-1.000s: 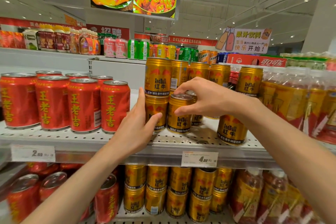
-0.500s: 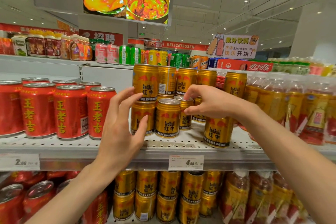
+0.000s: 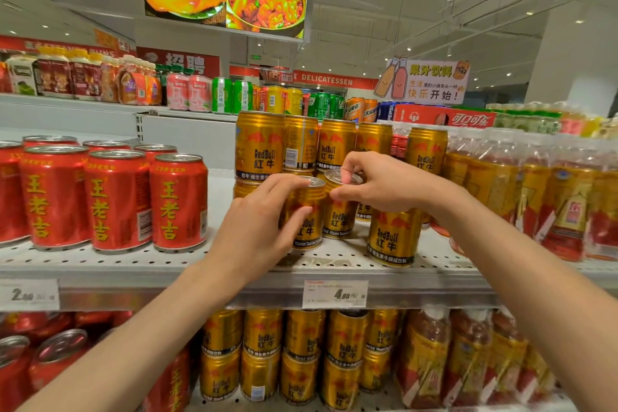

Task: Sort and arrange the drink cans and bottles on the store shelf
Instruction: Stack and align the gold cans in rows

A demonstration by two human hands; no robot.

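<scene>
two gold cans in hand, the row half squared

both hands are on the middle shelf point(image 3: 334, 264) among the gold red bull cans. the left hand point(image 3: 257, 227) wraps its fingers and thumb round the side of a front gold can point(image 3: 306, 227), which stands upright near the shelf's front edge. the right hand point(image 3: 378, 186) comes from above and pinches the rim of the neighbouring gold can point(image 3: 339, 221), just beside the first and a little further back; the two cans look close to touching, though i cannot tell if they do

as for progress, i judge the job part done. the red cans point(image 3: 117, 201) to the left stand in tidy upright rows, labels forward, and a stacked gold row point(image 3: 261, 144) at the back sits two high and fairly even. what looks unfinished is the front of the gold section: one lone gold can point(image 3: 394, 237) stands forward and apart at the right, out of line with the two being held, and bare shelf shows between them. the bagged bottles point(image 3: 535, 194) on the far right lean somewhat. the lower shelf cans point(image 3: 301, 354) look already filled in
</scene>
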